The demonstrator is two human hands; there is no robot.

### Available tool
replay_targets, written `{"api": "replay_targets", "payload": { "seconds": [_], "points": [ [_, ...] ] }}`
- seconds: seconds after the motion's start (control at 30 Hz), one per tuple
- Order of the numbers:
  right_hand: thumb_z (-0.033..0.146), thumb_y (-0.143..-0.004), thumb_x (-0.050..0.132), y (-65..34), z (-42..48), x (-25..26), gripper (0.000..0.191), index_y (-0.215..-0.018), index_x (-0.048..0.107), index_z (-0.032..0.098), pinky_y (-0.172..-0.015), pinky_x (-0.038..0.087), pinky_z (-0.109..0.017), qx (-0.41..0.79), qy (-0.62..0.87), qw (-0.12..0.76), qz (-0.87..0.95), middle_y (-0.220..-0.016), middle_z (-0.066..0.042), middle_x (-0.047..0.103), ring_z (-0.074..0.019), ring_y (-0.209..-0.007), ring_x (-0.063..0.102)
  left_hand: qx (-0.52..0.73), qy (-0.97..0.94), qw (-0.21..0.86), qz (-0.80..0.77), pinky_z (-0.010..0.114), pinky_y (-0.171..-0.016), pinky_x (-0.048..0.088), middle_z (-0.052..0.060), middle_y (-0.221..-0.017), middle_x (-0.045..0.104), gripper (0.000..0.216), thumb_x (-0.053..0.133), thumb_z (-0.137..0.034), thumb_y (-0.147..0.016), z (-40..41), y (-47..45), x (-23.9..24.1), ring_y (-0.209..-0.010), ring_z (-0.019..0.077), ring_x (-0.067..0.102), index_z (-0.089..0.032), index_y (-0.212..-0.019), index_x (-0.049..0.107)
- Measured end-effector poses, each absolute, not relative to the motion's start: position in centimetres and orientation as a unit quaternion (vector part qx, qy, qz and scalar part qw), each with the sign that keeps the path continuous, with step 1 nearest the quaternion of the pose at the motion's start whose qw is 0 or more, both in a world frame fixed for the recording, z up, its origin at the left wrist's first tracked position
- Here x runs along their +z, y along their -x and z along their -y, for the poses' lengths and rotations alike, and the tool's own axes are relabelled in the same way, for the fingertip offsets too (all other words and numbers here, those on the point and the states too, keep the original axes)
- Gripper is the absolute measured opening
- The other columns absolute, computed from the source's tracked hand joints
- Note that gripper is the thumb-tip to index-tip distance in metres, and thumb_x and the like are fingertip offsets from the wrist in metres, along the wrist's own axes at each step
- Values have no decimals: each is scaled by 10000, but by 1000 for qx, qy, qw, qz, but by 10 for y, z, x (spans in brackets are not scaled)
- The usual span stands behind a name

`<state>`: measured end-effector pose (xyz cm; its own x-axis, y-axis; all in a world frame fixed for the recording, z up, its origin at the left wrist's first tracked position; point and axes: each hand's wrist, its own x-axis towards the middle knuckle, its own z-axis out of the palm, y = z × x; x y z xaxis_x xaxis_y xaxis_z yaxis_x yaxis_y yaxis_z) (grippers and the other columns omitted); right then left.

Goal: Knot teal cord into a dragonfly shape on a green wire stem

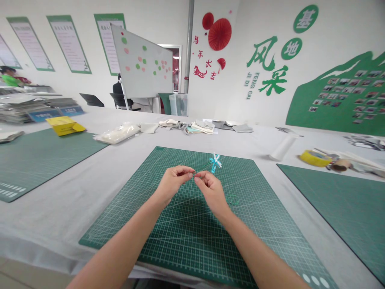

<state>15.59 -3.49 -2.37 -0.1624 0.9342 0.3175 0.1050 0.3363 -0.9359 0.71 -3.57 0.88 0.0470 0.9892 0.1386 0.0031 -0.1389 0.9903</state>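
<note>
Both my hands are raised over the middle of a green cutting mat (186,241). My left hand (173,182) and my right hand (210,188) meet fingertip to fingertip and pinch a thin wire or thread between them. The thread runs up and right to a small light-blue and white beaded piece (215,161) shaped like a dragonfly, just beyond my right hand. All fingers are curled into pinches.
A white roll (282,147) and yellow tape (315,157) lie at the right. Fabric pieces (204,126) and a plastic bag (117,133) sit at the back. A yellow box (64,125) is on the left mat (36,156). Another mat (345,204) lies right.
</note>
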Motion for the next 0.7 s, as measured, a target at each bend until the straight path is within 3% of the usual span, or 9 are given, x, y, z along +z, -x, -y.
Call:
{"api": "replay_targets", "payload": {
  "seconds": [0.3, 0.4, 0.57, 0.7],
  "points": [
    [259, -936, 391, -162, 45, -15, 256, -884, 637, 215, -629, 374, -235, 121, 428, 407, 798, -765, -3, 652, -125, -665, 571, 510, -572, 422, -484, 274, -646, 460, 42, -764, 691, 159, 662, -225, -709, 34, -8, 4, -699, 145, 588, -149, -838, 715],
    [212, -930, 389, -162, 46, -16, 262, -886, 647, 217, -603, 359, -236, 20, 431, 369, 823, -760, -18, 669, -134, -680, 597, 502, -617, 339, -503, 301, -721, 469, 42, -792, 692, 111, 635, -194, -732, 31, -6, 1, -765, 164, 610, -163, -804, 714],
    [131, -882, 418, -160, 51, -15, 256, -762, 635, 195, -494, 230, -281, -187, 420, 312, 832, -590, -7, 591, -120, -512, 512, 439, -700, 141, -545, 284, -692, 442, 11, -777, 642, 136, 579, -194, -801, 36, -6, -2, -742, 149, 585, -210, -811, 713],
    [104, -867, 423, -159, 56, -10, 245, -756, 626, 184, -508, 232, -294, -250, 411, 310, 820, -587, -11, 580, -116, -511, 495, 386, -745, 29, -543, 261, -670, 423, 14, -850, 624, 217, 491, -237, -882, 42, -8, -2, -770, 139, 573, -230, -880, 708]
  ]
}}
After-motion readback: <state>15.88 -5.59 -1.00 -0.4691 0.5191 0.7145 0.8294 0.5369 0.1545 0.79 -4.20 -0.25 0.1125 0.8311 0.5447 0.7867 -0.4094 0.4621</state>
